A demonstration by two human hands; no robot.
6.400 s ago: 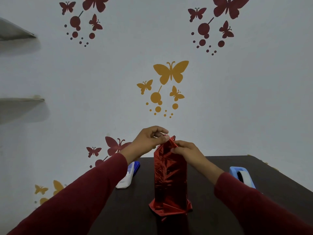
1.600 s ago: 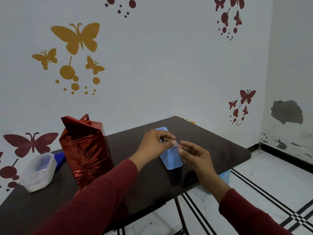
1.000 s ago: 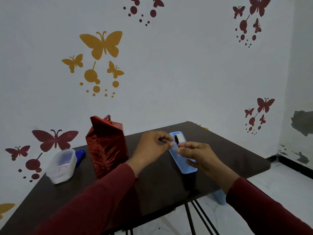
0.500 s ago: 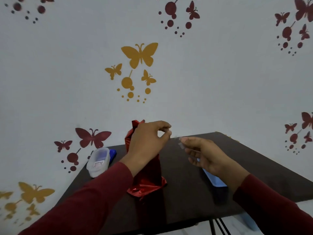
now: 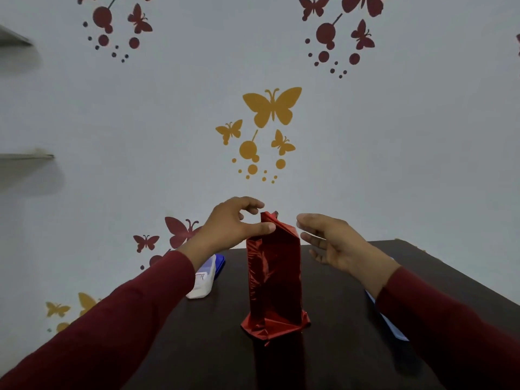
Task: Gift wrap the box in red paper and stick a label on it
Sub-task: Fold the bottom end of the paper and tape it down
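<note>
A: Where's the box?

B: The box (image 5: 274, 280) stands upright on its end near the middle of the dark table (image 5: 213, 350), already sheathed in red paper (image 5: 270, 325). The bottom flaps splay out onto the table; the top is gathered into a crumpled peak.

A: And the hands?

B: The left hand (image 5: 233, 223) is at that peak, thumb pressed against the paper's upper left edge, other fingers curled loosely above it. The right hand (image 5: 334, 243) hovers just beside the top on the other side, fingers spread, not touching. It may carry a strip of clear tape at its fingertips, but I can't make one out.

A: What could go wrong?

B: I'd say the box is tall and narrow on a crumpled base, so a sideways push at the top could tip it. The foil also looks springy; if the thumb lets go, the fold may pop open.

A: Anything nearby?

B: A white plastic container (image 5: 204, 280) behind the left forearm, and a blue object (image 5: 385, 322) under the right sleeve.
</note>
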